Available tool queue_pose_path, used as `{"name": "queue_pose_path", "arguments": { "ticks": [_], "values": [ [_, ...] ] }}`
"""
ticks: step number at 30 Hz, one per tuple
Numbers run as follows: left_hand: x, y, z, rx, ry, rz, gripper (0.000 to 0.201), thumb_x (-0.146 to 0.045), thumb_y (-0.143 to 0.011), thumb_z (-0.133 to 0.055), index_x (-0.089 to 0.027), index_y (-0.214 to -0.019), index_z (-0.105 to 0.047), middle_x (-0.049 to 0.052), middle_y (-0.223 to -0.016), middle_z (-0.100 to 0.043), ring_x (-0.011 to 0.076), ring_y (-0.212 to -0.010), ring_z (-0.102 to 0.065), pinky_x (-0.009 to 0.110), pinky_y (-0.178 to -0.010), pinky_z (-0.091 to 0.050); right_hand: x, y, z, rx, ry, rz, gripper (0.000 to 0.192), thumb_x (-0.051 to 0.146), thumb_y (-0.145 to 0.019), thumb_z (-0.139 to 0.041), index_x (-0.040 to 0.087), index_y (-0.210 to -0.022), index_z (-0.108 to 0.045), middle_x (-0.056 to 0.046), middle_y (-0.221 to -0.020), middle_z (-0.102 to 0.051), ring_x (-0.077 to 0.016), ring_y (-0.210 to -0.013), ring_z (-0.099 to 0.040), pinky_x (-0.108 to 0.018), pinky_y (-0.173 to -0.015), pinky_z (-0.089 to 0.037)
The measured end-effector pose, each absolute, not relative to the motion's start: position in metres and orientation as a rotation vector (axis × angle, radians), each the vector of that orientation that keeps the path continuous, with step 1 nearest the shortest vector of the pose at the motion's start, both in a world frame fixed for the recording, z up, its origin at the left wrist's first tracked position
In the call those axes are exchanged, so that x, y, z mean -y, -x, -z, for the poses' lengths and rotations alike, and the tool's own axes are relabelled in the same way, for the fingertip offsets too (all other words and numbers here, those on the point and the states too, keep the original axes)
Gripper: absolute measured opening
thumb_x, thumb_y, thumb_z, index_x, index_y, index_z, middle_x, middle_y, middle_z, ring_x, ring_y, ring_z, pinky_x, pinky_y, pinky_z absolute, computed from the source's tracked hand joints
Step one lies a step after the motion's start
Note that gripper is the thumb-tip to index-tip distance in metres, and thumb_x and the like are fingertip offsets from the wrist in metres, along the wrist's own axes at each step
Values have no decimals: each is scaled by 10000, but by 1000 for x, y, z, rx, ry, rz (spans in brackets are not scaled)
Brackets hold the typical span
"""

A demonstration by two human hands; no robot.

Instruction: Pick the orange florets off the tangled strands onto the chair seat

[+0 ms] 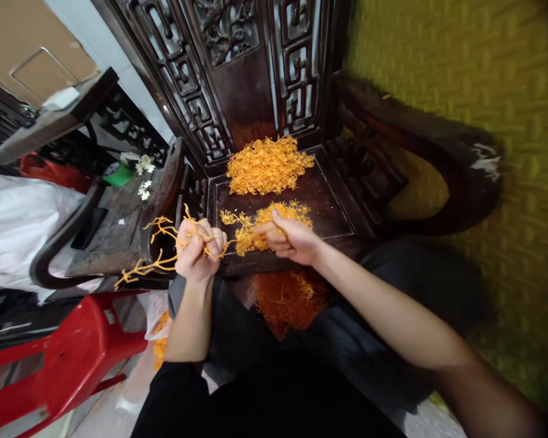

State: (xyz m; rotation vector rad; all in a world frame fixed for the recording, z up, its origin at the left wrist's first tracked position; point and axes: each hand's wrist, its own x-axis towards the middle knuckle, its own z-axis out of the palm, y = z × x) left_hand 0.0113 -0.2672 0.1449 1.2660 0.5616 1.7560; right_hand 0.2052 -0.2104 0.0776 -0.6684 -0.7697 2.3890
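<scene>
My left hand (196, 249) is closed around several thin, branching orange stems (153, 264), which look mostly bare and stick out to the left. My right hand (292, 238) has its fingers curled at the near edge of a small pile of orange, curly-tipped pieces (296, 211). Between the two hands lies an orange sprig (243, 234). Whatever the right fingertips pinch is hidden. Behind them, a larger heap of the same orange pieces (269, 164) rests on the dark wooden chair seat (331, 201).
Below the seat's front edge is a reddish heap with orange strands (285, 298). A red plastic stool (75, 347) stands at left beside a translucent bag (141, 359). Carved armrests (475, 176) flank the seat. White bits (145, 190) lie on the neighbouring chair.
</scene>
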Motion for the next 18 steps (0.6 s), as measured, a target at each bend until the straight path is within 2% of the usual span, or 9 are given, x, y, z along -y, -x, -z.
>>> {"name": "queue_pose_path", "arguments": {
  "ticks": [3, 5, 6, 8, 10, 12, 13, 15, 18],
  "values": [
    [278, -22, -140, -608, -1423, -1752, 131, -325, -914, -679, -213, -849, -663, -23, -583, -569, 104, -420, -493, 254, -464, -418, 224, -192, -77, 842, 518, -2571, 464, 631, -898, -679, 187, -831, -565, 120, -550, -255, -42, -441, -107, -177, -377, -45],
    [285, -28, -141, -652, -1693, -1615, 69, -283, -941, -649, -231, -924, -690, -3, -662, -632, 133, -515, -589, 283, -534, -488, 226, -188, -78, 899, 438, -2464, 456, 582, -834, -780, 202, -813, -530, 125, -548, -266, -39, -442, -128, -175, -382, -64],
    [287, -30, -143, -677, -1898, -1481, 67, -261, -941, -652, -235, -969, -707, 18, -731, -687, 160, -612, -657, 312, -604, -534, 225, -189, -80, 917, 437, -2367, 451, 553, -817, -808, 204, -810, -523, 125, -547, -273, -37, -439, -147, -177, -383, -78],
    [288, -27, -149, -761, -2336, -1148, 185, -225, -918, -693, -246, -1097, -733, 78, -1000, -783, 243, -948, -740, 406, -827, -585, 216, -196, -85, 905, 491, -2142, 445, 522, -813, -824, 205, -800, -512, 122, -548, -295, -32, -431, -179, -180, -387, -102],
    [283, -14, -153, -930, -2620, -912, 396, -214, -894, -737, -276, -1283, -699, 111, -1354, -710, 312, -1312, -618, 505, -1058, -513, 204, -211, -92, 860, 534, -1939, 448, 513, -810, -831, 208, -795, -502, 120, -548, -307, -28, -424, -195, -181, -394, -120],
    [273, 9, -154, -1195, -2631, -890, 558, -229, -905, -736, -310, -1440, -600, 103, -1546, -568, 316, -1464, -481, 543, -1170, -426, 192, -231, -99, 842, 524, -1818, 457, 503, -794, -848, 212, -788, -495, 118, -545, -315, -29, -422, -207, -182, -399, -130],
    [268, 23, -153, -1321, -2548, -940, 604, -244, -913, -730, -312, -1486, -554, 105, -1561, -550, 308, -1452, -498, 536, -1172, -431, 187, -241, -102, 849, 504, -1787, 461, 500, -787, -853, 213, -778, -493, 115, -542, -317, -30, -423, -211, -185, -400, -131],
    [258, 47, -148, -1575, -2238, -1088, 643, -285, -926, -722, -286, -1528, -498, 122, -1489, -619, 287, -1321, -625, 497, -1106, -500, 183, -254, -106, 901, 469, -1776, 453, 512, -793, -841, 211, -770, -503, 107, -540, -328, -37, -427, -216, -192, -402, -132],
    [256, 50, -143, -1536, -1732, -1359, 471, -394, -943, -698, -194, -1364, -626, 136, -1200, -771, 256, -1047, -754, 408, -927, -586, 186, -255, -108, 1134, 526, -1742, 417, 550, -841, -775, 204, -776, -551, 90, -539, -369, -54, -436, -243, -212, -415, -167]
  ]
}}
